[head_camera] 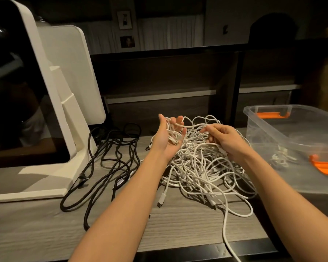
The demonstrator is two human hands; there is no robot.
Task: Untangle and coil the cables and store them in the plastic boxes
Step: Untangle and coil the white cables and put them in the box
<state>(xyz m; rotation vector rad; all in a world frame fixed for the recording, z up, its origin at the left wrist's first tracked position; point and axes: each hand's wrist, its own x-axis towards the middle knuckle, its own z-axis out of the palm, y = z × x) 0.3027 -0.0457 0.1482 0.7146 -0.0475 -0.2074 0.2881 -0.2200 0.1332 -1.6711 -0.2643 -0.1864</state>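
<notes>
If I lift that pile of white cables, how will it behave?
The white cables would probably sag limply, since the strands loop loosely. They are knotted together, so most would likely rise as one clump. One end trails off the table edge and may drag.

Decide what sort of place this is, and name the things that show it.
Probably a home desk or hobby workspace: a wood-grain desk with a white enclosed machine, perhaps a 3D printer, and photos on the back wall.

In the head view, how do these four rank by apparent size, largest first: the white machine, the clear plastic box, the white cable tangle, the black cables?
1. white machine, nearest and cropped
2. clear plastic box, cropped
3. white cable tangle
4. black cables

The last two look close; their order is unsure.
</notes>
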